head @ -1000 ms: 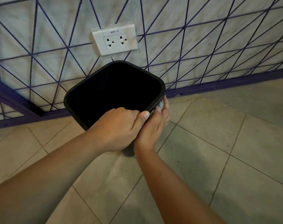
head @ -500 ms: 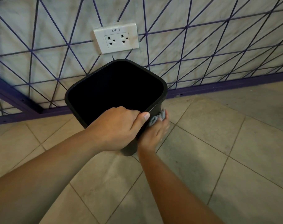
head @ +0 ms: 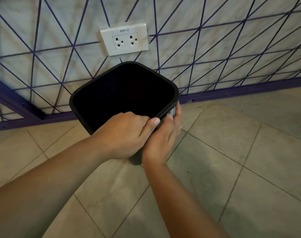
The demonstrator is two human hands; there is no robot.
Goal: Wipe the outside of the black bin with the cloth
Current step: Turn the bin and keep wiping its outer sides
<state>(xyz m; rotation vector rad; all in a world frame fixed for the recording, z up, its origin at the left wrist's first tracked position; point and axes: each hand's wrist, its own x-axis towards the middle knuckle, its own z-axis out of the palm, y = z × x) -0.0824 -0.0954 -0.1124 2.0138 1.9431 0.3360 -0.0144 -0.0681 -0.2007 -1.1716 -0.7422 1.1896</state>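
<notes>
Since half a second ago the right hand (head: 160, 134) has gone up the right side of the bin (head: 124, 93), from lower on the wall to just under the rim, and the cloth (head: 172, 112) went up with it. Only a small grey piece of the cloth shows now, between the fingers and the rim corner. The right hand lies nearly flat, its fingers pressing the cloth against the outer wall; how much of the cloth is under the palm I cannot tell. The left hand (head: 124, 134) has not moved: it grips the near rim, fingers curled over the edge into the bin and the thumb lying along the outside, touching the right hand.

The bin is in the middle of the frame, on the tile floor (head: 232, 160), with its mouth open to the camera and its inside all dark. Its far edge is near the wall (head: 215, 48), which fills the upper part of the frame, so behind the bin there is little room. A purple baseboard (head: 240, 91) runs along the foot of the wall. At right and lower right the floor is open. A white socket plate (head: 124, 39) marked "BPP-2" is on the wall just above the bin's far rim.
</notes>
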